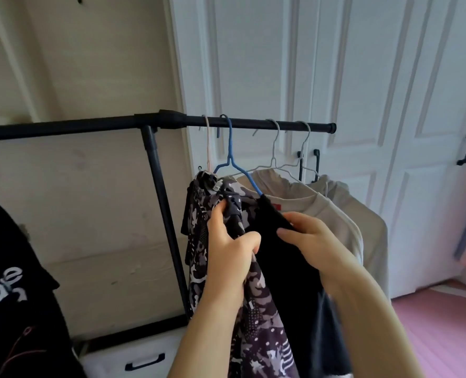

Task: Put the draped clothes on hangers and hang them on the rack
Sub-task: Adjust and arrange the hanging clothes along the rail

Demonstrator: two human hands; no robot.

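Hanging from the black metal rack rail (253, 123), the blue wire hanger (230, 156) carries a black garment (283, 257). Left hand (230, 252) grips the camouflage-print garment (199, 241); right hand (312, 238) pinches the black shoulder. Risk: tugging could slide the cloth off or unhook the hanger. Count: four hangers, two beige tops, one black printed shirt (10, 290) apparently still draped.
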